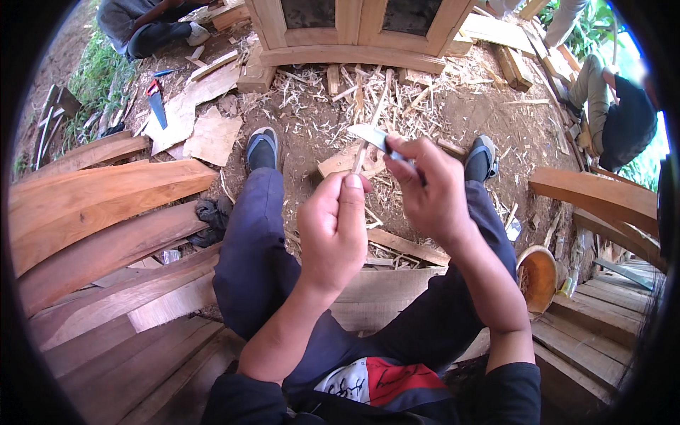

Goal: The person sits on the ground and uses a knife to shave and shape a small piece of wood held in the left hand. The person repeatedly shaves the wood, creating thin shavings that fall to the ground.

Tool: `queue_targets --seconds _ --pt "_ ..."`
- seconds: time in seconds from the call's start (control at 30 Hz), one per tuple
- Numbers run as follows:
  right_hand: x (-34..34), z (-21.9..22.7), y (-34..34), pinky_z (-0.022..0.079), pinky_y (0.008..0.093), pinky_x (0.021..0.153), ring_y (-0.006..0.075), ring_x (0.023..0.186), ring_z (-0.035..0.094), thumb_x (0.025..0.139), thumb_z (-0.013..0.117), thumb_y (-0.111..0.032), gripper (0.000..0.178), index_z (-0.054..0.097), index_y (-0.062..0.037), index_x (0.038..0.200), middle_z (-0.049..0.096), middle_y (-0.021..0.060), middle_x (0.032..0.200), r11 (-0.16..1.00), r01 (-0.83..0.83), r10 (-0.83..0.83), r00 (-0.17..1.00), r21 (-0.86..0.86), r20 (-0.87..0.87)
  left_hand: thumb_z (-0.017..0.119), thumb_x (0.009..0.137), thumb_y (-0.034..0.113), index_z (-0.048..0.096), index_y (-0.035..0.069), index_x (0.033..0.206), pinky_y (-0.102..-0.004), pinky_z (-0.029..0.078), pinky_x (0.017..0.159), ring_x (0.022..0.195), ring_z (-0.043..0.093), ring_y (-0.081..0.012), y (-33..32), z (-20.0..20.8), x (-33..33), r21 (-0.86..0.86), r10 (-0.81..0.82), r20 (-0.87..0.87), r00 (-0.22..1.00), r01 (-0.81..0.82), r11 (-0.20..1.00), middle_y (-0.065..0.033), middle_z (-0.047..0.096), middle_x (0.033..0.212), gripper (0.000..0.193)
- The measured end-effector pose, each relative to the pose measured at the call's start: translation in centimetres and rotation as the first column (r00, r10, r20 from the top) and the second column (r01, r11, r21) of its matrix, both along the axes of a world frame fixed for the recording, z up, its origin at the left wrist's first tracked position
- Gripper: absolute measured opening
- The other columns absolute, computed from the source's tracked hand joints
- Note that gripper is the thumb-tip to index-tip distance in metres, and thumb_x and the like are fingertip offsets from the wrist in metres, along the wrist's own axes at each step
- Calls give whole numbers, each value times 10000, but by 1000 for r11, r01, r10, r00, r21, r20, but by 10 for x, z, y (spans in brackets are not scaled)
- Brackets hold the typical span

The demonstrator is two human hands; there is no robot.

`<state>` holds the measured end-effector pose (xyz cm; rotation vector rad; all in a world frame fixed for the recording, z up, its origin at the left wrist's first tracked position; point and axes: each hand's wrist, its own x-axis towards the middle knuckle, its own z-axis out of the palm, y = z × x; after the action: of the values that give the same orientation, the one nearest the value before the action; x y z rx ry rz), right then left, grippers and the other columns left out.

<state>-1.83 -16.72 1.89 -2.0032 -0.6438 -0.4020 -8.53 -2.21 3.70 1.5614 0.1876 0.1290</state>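
Elbows bent, left hand upright; stick pinched

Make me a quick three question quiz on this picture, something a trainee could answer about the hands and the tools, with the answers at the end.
1. True or false: the left hand has a thin wooden strip in its grip.
2. Multiple choice: what colour is the handle of the saw over to the left?
a) yellow
b) red
c) green
3. Fill in the blank: the right hand holds a ____, its blade crossing the strip.

Key:
1. True
2. b) red
3. knife
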Motion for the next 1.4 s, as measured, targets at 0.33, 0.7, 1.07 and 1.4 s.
queue_targets --seconds 0.33,0.7,1.07,1.4 --pt "-1 -9 5 528 407 612 342 743 670 823 677 0 230 652 -48 1046 668 139 869 999 -36 35 998 18 48 463 1043 190 606 -17 927 -247 314 493 565 374 -16 -5 -3 3 22 15 6 1000 -15 1000 58 458 624 278" --pt "-9 -1 6 561 366 713 343 856 715 863 652 55 131 619 44 989 701 204 914 985 -160 156 986 -60 -66 458 1041 190 608 -18 907 -246 300 492 557 368 -15 5 -6 0 -21 12 -34 999 -13 1000 55 452 612 290" --pt "6 -8 -3 527 287 672 230 813 712 857 668 53 149 635 25 999 718 176 949 994 3 1 999 -109 33 455 1043 194 602 -1 901 -248 313 497 559 377 -24 -5 -7 0 14 -4 -68 998 5 1000 23 468 613 283" --pt "-2 -4 -16 535 343 631 233 808 706 899 624 13 131 633 -11 1027 710 157 946 998 54 -50 982 17 -182 463 1046 204 622 -7 923 -231 274 479 548 350 3 3 -11 1 -28 19 -89 996 -21 999 77 440 611 291"
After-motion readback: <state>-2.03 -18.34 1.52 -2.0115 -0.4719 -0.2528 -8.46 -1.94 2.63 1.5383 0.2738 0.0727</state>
